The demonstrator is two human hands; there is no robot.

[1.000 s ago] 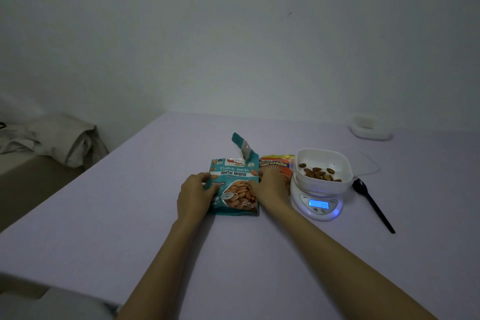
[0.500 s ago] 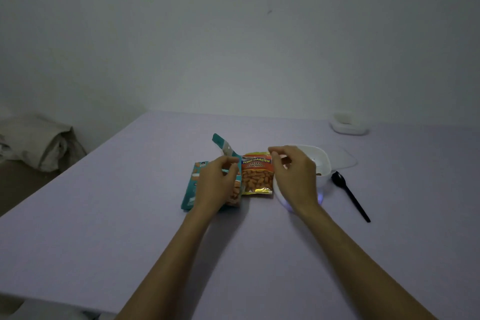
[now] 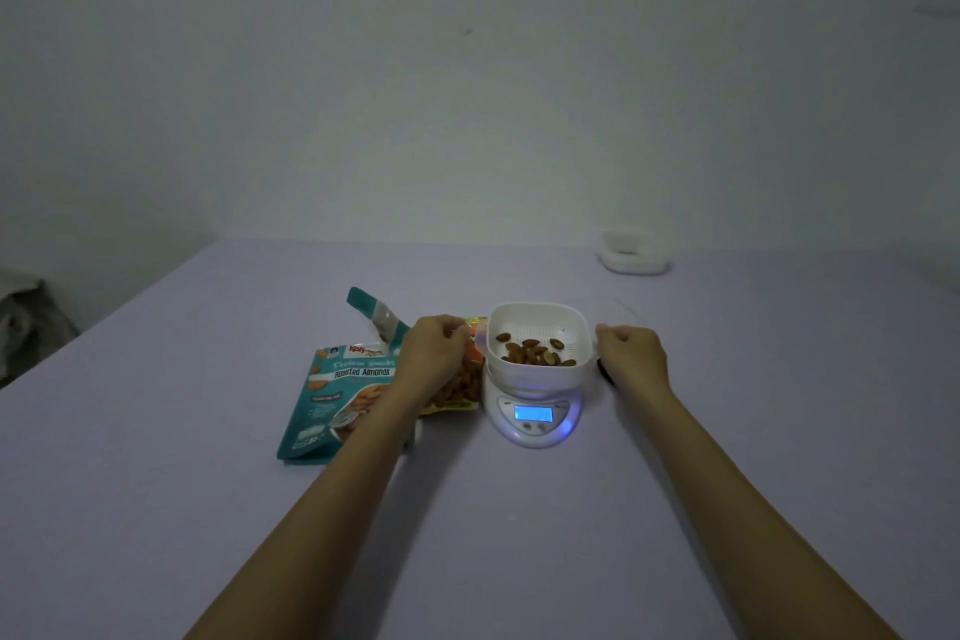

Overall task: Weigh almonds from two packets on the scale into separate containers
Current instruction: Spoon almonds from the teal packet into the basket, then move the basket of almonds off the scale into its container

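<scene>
A white bowl (image 3: pixel 540 314) holding several almonds (image 3: pixel 535 353) sits on the white digital scale (image 3: pixel 535 424), whose display is lit blue. To its left, a small orange almond packet (image 3: pixel 460 387) lies flat, with a torn-open teal Roasted Almonds packet (image 3: pixel 343 390) beyond it. My left hand (image 3: pixel 434 353) lies over the orange packet, fingers curled at its top edge just left of the bowl. My right hand (image 3: pixel 631 353) is at the bowl's right rim, fingers curled and thumb against the corner.
A second white container (image 3: pixel 634 257) stands at the back right of the lilac table (image 3: pixel 519 535). The black spoon (image 3: pixel 602 372) is mostly hidden behind my right hand. Crumpled cloth (image 3: pixel 21 322) lies beyond the table's left edge.
The orange packet now lies flat beside the scale. My right hand has left it and moved across to the bowl's right side. My left hand has shifted to the packet's top by the bowl.
</scene>
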